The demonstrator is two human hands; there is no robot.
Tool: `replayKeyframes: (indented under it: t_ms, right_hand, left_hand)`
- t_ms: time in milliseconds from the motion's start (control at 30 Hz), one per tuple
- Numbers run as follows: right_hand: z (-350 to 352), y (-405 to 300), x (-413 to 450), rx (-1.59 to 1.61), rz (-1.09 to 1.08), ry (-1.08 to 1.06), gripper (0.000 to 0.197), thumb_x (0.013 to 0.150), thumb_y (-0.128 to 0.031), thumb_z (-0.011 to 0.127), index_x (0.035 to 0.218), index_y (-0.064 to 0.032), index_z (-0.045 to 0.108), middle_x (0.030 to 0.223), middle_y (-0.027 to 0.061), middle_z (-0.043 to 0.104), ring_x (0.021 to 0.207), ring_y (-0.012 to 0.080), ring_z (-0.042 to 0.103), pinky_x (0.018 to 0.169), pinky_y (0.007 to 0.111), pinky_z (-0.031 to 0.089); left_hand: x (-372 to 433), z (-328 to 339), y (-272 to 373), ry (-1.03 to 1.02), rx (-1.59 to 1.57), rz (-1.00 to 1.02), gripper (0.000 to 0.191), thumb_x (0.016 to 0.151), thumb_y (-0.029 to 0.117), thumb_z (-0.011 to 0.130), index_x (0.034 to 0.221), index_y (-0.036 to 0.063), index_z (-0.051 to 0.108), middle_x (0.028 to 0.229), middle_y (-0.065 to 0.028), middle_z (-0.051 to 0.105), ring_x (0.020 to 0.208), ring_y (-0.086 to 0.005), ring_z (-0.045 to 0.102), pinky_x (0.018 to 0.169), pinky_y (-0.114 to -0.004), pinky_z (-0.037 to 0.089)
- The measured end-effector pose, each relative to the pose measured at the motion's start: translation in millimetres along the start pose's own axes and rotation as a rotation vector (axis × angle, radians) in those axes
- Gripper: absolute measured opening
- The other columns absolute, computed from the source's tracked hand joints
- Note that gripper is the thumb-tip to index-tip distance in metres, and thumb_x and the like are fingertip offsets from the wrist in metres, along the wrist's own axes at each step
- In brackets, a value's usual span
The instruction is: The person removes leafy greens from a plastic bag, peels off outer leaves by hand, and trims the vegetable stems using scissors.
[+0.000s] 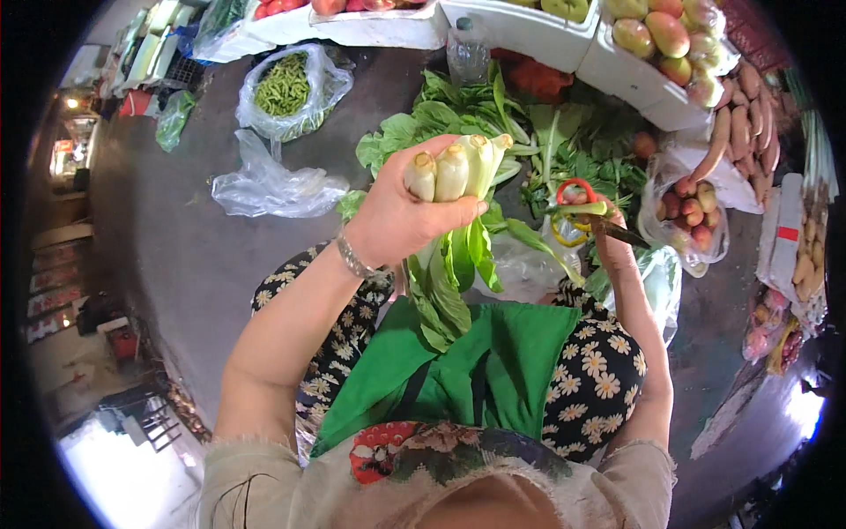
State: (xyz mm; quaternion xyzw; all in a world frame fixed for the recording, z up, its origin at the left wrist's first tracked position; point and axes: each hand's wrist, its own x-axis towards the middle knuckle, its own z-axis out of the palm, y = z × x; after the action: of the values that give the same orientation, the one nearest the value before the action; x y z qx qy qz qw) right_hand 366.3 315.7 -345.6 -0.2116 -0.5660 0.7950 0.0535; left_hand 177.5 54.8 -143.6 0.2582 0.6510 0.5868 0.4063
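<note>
My left hand [390, 211] grips a bunch of leafy greens [452, 173], several pale trimmed stem ends turned up and the leaves hanging toward my lap. In my right hand [609, 215] is a pair of scissors [567, 233] with red and yellow handle loops, the dark blade pointing away to the right. A cut green stalk with a leaf [538, 239] lies across the scissors by the fingers; whether the fingers pinch it I cannot tell. Just beyond my hands, a pile of loose greens [456, 109] lies on the floor.
Beyond the greens stands a clear plastic bottle [468, 56]. White foam boxes [519, 33] of fruit line the far side. A bag of green pods [283, 86] and a crumpled plastic bag [277, 182] lie left. At right are bagged fruit [691, 211] and sweet potatoes [747, 125].
</note>
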Motion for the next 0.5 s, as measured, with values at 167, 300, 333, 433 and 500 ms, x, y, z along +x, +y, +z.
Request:
replayKeyframes:
  t_ms: [167, 300, 333, 433, 500]
  right_hand:
    - [27.2, -108.2, -17.6, -0.216, -0.007, -0.044, 0.012, 0.089, -0.014, 0.062, 0.092, -0.0027, 0.06, 0.091, 0.0073, 0.066, 0.087, 0.0167, 0.062, 0.081, 0.029, 0.047]
    - [43.4, -164.1, -32.4, -0.253, 0.259, 0.059, 0.015, 0.087, -0.016, 0.056, 0.087, -0.001, 0.06, 0.077, 0.0091, 0.064, 0.065, 0.0193, 0.061, 0.065, 0.031, 0.048]
    - [57.8, -173.4, -40.9, -0.226, 0.19, 0.131, 0.015, 0.088, -0.015, 0.055, 0.089, -0.0009, 0.06, 0.077, 0.0088, 0.063, 0.066, 0.0193, 0.061, 0.065, 0.03, 0.048]
    - [88.2, -194.1, -62.1, -0.201, 0.086, 0.192, 0.018, 0.089, -0.015, 0.053, 0.098, -0.0008, 0.059, 0.078, 0.007, 0.063, 0.067, 0.017, 0.06, 0.064, 0.028, 0.046]
    - [111.2, -202.1, -78.2, -0.338, -0.02, 0.365, 0.022, 0.09, -0.015, 0.051, 0.101, 0.0, 0.061, 0.079, 0.0058, 0.063, 0.069, 0.0131, 0.058, 0.064, 0.025, 0.045]
  left_hand:
    - [-9.5, -2.9, 9.6, 0.0, 0.022, 0.097, 0.046, 0.076, 0.002, 0.074, 0.12, 0.0012, 0.059, 0.1, 0.0006, 0.064, 0.089, -0.0075, 0.058, 0.079, -0.025, 0.048]
    - [-18.4, -3.8, 21.7, 0.008, -0.032, 0.223, 0.036, 0.078, 0.0, 0.072, 0.112, 0.0046, 0.063, 0.097, 0.0039, 0.064, 0.087, -0.0071, 0.059, 0.08, -0.025, 0.048]
    - [-21.8, -3.1, 23.8, -0.007, -0.114, 0.222, 0.033, 0.078, 0.0, 0.072, 0.11, 0.0048, 0.064, 0.097, 0.004, 0.065, 0.087, -0.0073, 0.059, 0.08, -0.025, 0.048]
    - [-31.3, -4.1, 28.7, -0.065, -0.186, 0.279, 0.028, 0.077, 0.0, 0.072, 0.105, 0.0043, 0.066, 0.096, 0.003, 0.065, 0.087, -0.0083, 0.06, 0.082, -0.026, 0.048]
    - [-40.6, -1.7, 33.8, -0.06, -0.224, 0.279, 0.03, 0.077, 0.0, 0.072, 0.106, 0.003, 0.066, 0.095, 0.0007, 0.066, 0.088, -0.0098, 0.061, 0.083, -0.027, 0.049]
